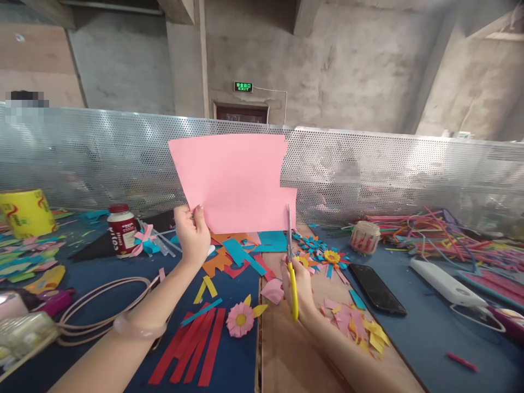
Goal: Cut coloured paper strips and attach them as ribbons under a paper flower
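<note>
Left hand (192, 234) pinches pink sheet (233, 183) by lower-left corner; right hand (302, 287) grips scissors (292, 281) at sheet's lower-right corner. Probably cutting; next snip would need steady sheet.

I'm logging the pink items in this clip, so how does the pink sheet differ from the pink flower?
The pink sheet is held up in the left hand; the pink flower lies on the blue tabletop.
The sheet is much larger than the flower.
The sheet is plain, with a stepped right edge; the flower has folded petals around a yellow centre.
Both share a pink colour.
</note>
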The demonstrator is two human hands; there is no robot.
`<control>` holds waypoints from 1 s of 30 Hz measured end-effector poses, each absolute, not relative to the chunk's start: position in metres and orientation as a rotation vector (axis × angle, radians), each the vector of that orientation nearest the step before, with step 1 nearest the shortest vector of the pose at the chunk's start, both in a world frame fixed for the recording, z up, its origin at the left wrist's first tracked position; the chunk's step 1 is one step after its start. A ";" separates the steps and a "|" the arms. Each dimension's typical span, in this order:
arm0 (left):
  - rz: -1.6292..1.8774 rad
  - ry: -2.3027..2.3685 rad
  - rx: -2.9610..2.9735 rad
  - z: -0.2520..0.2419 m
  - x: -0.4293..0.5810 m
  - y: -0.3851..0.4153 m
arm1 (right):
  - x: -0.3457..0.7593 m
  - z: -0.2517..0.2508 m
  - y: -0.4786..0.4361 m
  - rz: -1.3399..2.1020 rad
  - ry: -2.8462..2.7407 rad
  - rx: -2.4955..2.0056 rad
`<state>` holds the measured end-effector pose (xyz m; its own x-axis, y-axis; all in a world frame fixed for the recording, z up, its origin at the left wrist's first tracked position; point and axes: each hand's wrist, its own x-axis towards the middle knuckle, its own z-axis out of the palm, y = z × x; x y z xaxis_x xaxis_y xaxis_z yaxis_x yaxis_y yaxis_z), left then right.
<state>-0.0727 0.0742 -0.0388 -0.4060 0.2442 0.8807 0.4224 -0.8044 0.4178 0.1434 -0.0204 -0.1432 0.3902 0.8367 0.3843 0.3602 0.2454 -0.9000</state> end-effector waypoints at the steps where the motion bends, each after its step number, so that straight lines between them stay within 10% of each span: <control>1: -2.360 -0.934 -1.647 -0.039 -0.073 0.074 | 0.142 -0.141 -0.021 0.465 -1.195 -1.348; 30: -2.323 -0.926 -1.688 -0.038 -0.068 0.064 | 0.134 -0.125 -0.029 0.418 -1.178 -1.388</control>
<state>-0.0676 0.0637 -0.0383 -0.3687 0.2464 0.8963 0.4377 -0.8046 0.4012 0.1344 -0.0295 -0.1247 0.4215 0.8196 0.3881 0.3922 0.2211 -0.8929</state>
